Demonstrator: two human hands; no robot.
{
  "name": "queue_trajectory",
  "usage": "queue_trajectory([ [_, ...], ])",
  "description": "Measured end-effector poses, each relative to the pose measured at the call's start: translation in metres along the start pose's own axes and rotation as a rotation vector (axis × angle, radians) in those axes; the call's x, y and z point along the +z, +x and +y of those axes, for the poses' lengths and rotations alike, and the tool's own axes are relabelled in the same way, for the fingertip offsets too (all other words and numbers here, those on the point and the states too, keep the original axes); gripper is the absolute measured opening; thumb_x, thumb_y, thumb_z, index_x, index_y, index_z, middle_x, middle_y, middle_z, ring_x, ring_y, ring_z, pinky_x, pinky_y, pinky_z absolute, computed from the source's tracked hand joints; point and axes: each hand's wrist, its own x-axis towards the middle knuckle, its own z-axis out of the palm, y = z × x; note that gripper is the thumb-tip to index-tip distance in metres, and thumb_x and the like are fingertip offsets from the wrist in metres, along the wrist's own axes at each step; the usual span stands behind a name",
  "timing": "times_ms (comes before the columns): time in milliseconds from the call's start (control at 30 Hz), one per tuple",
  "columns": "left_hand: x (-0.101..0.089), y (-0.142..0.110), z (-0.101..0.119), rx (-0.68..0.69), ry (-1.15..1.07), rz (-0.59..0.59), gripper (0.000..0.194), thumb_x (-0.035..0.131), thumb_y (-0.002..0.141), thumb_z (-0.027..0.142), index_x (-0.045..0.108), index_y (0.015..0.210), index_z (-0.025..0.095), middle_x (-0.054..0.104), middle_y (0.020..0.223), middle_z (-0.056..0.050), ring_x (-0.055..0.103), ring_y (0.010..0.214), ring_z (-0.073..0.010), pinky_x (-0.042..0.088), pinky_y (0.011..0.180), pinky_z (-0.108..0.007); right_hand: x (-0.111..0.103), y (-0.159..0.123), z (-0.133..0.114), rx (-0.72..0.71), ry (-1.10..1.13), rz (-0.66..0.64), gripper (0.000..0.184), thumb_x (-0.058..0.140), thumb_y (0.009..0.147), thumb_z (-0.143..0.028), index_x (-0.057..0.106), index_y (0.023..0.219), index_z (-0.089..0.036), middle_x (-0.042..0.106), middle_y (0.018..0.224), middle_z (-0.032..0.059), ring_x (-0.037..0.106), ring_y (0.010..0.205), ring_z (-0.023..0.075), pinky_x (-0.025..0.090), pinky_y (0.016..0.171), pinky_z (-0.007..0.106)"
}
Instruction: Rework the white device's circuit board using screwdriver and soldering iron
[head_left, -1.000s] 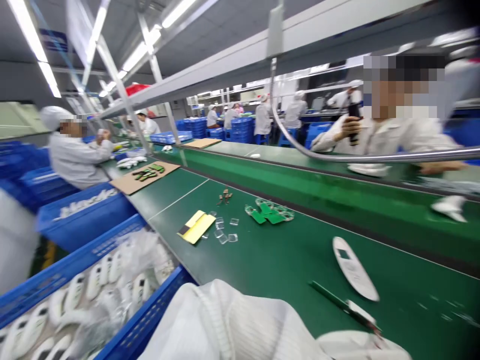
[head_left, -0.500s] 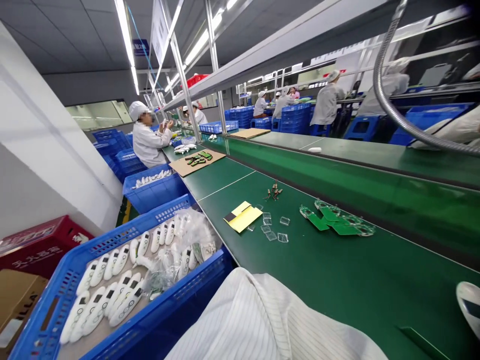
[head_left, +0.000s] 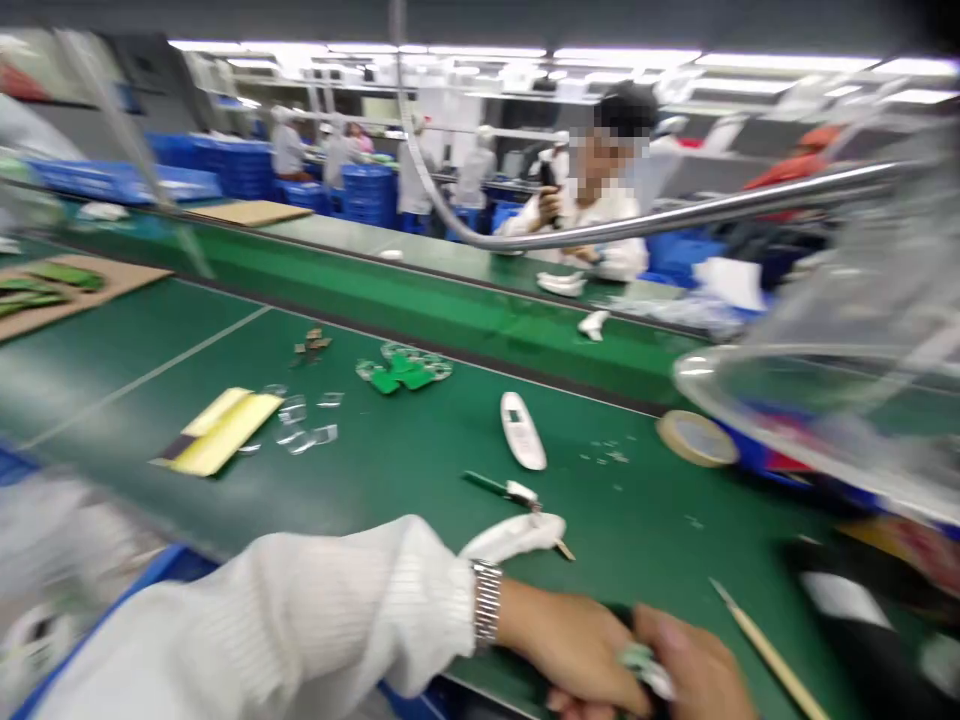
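My left hand [head_left: 574, 640], below a metal watch band, is closed near the bottom edge. Pressed against it is my right hand [head_left: 694, 660], its fingers curled in. Between them shows a small green and white piece [head_left: 643, 668], too blurred to name; something dark is partly hidden there. Just beyond my left wrist lies a white plastic shell [head_left: 514, 538], with a thin green strip [head_left: 486, 484] and a small white part [head_left: 523, 494] beside it. Farther off is another white shell [head_left: 523, 432] with a window cutout. A pale pointed stick [head_left: 769, 645] lies right of my right hand.
Green circuit boards [head_left: 405, 370], clear plastic pieces [head_left: 300, 428], small brown parts [head_left: 311, 345] and a yellow pad [head_left: 221, 430] lie leftward on the green bench. A tape roll [head_left: 696, 438] stands right, near a clear-rimmed object [head_left: 810, 420]. A metal flexible arm [head_left: 562, 238] crosses above; a co-worker [head_left: 600, 200] sits opposite.
My view has swung right, from the blue crate and left bench to the work area. Both hands, out of view before, now show at the bottom.
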Motion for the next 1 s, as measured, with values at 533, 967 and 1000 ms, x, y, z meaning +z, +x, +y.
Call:
queue_trajectory([
  [533, 0.007, -0.016, 0.000, 0.091, -0.684, 0.241, 0.034, 0.064, 0.066, 0.043, 0.049, 0.082, 0.017, 0.054, 0.058, 0.004, 0.059, 0.050, -0.0110, 0.041, 0.035, -0.015, -0.005, 0.022, -0.015, 0.418, 0.445, 0.097, 0.058, 0.033, 0.083, -0.069, 0.035, 0.049, -0.022, 0.032, 0.041, -0.0050, 0.028, 0.041, 0.0095, 0.027, 0.043, 0.025],
  [967, 0.011, -0.004, 0.004, 0.132, -0.808, 0.369, 0.040, 0.074, 0.060, 0.042, 0.048, 0.074, 0.015, 0.054, 0.061, 0.003, 0.048, 0.045, -0.0047, 0.022, 0.035, -0.017, -0.001, 0.021, -0.024, 0.387, 0.454, 0.123, 0.060, 0.041, 0.075, -0.074, 0.038, 0.048, -0.020, 0.036, 0.045, -0.0041, 0.031, 0.046, 0.0100, 0.026, 0.046, 0.026],
  [1000, 0.010, -0.006, 0.004, 0.133, -0.831, 0.359, 0.038, 0.074, 0.061, 0.040, 0.048, 0.074, 0.015, 0.054, 0.061, 0.003, 0.048, 0.045, -0.0044, 0.021, 0.035, -0.017, -0.002, 0.021, -0.024, 0.386, 0.473, 0.112, 0.060, 0.042, 0.075, -0.075, 0.039, 0.049, -0.020, 0.036, 0.045, -0.0044, 0.031, 0.046, 0.0099, 0.026, 0.046, 0.026],
])
